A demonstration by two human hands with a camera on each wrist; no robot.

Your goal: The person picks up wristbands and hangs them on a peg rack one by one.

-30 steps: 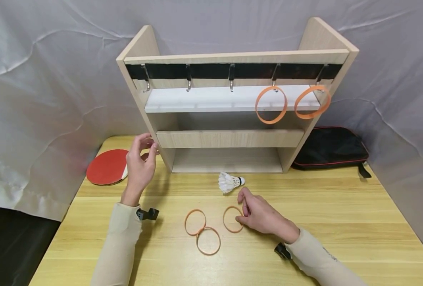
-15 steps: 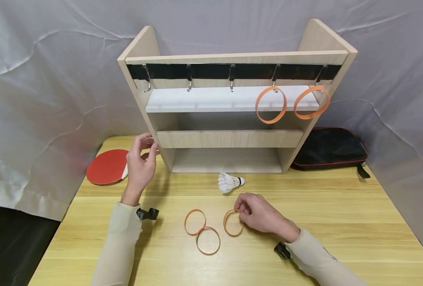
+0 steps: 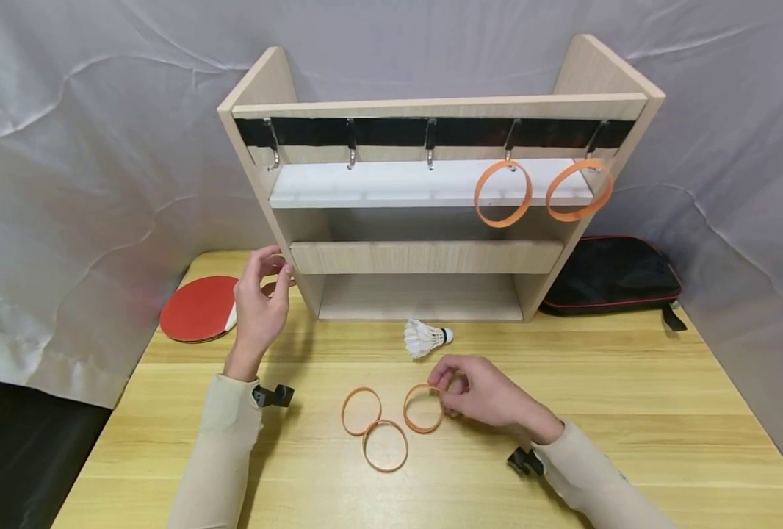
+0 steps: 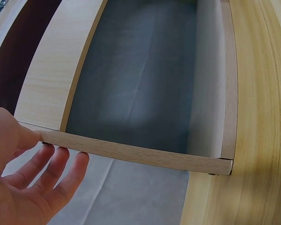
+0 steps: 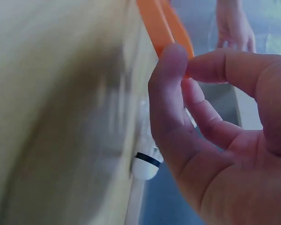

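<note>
My right hand (image 3: pixel 487 394) pinches an orange ring (image 3: pixel 405 413) between thumb and fingers just over the table; the right wrist view shows this ring (image 5: pixel 157 23) as a flat band at the fingertips. Two similar rings, one behind (image 3: pixel 343 413) and one nearer (image 3: pixel 386 469), lie on the table to its left, overlapping at their edges. My left hand (image 3: pixel 259 308) is at the left side panel of the wooden shelf (image 3: pixel 424 257). In the left wrist view, its loosely bent fingertips (image 4: pixel 82 161) meet the panel's outer face, thumb by the front edge.
Two orange rings, one inner (image 3: pixel 477 195) and one outer (image 3: pixel 611 187), hang from the shelf's right hooks; other hooks are bare. A shuttlecock (image 3: pixel 424 338) lies before the shelf, a red table-tennis bat (image 3: pixel 196 308) to the left, a black case (image 3: pixel 610 275) to the right.
My right hand has closed its fingers on the third ring and shifted it slightly left, tilting it. The left hand has stayed at the shelf's side.
</note>
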